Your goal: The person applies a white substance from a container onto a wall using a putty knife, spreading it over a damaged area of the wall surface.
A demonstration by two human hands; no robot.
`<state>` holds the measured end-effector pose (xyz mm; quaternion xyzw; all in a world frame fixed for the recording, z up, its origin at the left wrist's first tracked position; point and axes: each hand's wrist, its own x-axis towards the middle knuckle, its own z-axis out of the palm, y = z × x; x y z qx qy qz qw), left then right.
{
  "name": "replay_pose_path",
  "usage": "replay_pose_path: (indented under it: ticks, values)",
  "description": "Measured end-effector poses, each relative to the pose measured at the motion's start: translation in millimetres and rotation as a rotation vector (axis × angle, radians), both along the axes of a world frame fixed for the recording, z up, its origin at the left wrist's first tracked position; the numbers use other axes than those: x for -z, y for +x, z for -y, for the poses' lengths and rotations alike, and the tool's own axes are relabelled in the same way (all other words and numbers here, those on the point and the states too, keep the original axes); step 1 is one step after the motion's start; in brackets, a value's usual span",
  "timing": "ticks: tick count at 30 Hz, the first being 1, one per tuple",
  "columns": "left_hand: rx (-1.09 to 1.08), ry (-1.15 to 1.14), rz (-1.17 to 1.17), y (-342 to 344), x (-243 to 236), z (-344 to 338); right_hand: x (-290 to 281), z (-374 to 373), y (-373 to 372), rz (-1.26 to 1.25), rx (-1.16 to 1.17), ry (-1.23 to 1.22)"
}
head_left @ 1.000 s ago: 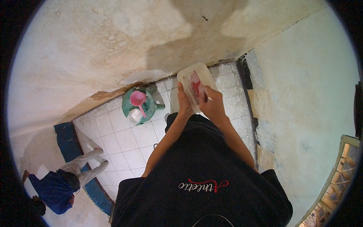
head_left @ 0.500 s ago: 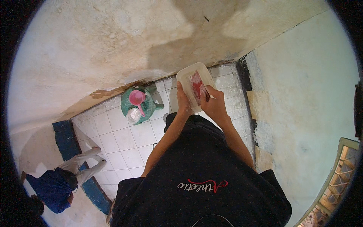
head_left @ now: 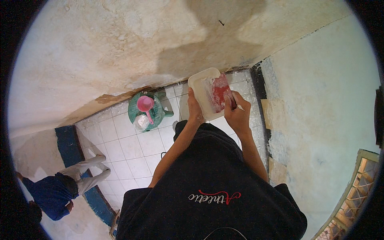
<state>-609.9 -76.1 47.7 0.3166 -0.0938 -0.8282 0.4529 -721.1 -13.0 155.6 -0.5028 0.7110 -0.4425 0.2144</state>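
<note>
I see the left hand (head_left: 195, 107) clasping the left side of the tub (head_left: 201, 83), whitish smears inside; the right hand (head_left: 239, 113) grips a red scraper (head_left: 220, 93), its blade over the tub's right side. Left of this grip, well apart, a stool (head_left: 158, 113) bears a pink dipper (head_left: 145, 103), bowl upward, and a white bundle (head_left: 141, 123), contents unclear to me

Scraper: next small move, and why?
Probably draw the scraper lightly against the tray's right rim. Its red face is smeared whitish, the right hand already holds it over that side, and the left hand grips the tray's opposite side, which should steady it.
</note>
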Motion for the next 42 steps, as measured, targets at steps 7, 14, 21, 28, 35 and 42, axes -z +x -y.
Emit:
replay_pose_path:
  ticks: [7,14,21,28,35,42]
  values:
    - [0.027,-0.016,-0.027,-4,8,-3,19,7,4,-0.096,-0.077,-0.068]
    - [0.005,-0.054,0.022,0,7,-3,6,13,8,-0.239,-0.117,0.070]
    - [0.000,-0.049,0.094,-2,10,-1,20,17,5,-0.226,-0.113,0.120]
    - [0.030,-0.048,0.074,1,24,-8,61,10,-11,-0.091,-0.106,0.135]
    - [0.053,-0.142,0.126,1,8,-8,98,7,-34,0.036,-0.061,0.125]
    - [-0.025,-0.044,0.103,7,10,-5,21,4,-13,0.012,-0.022,0.005]
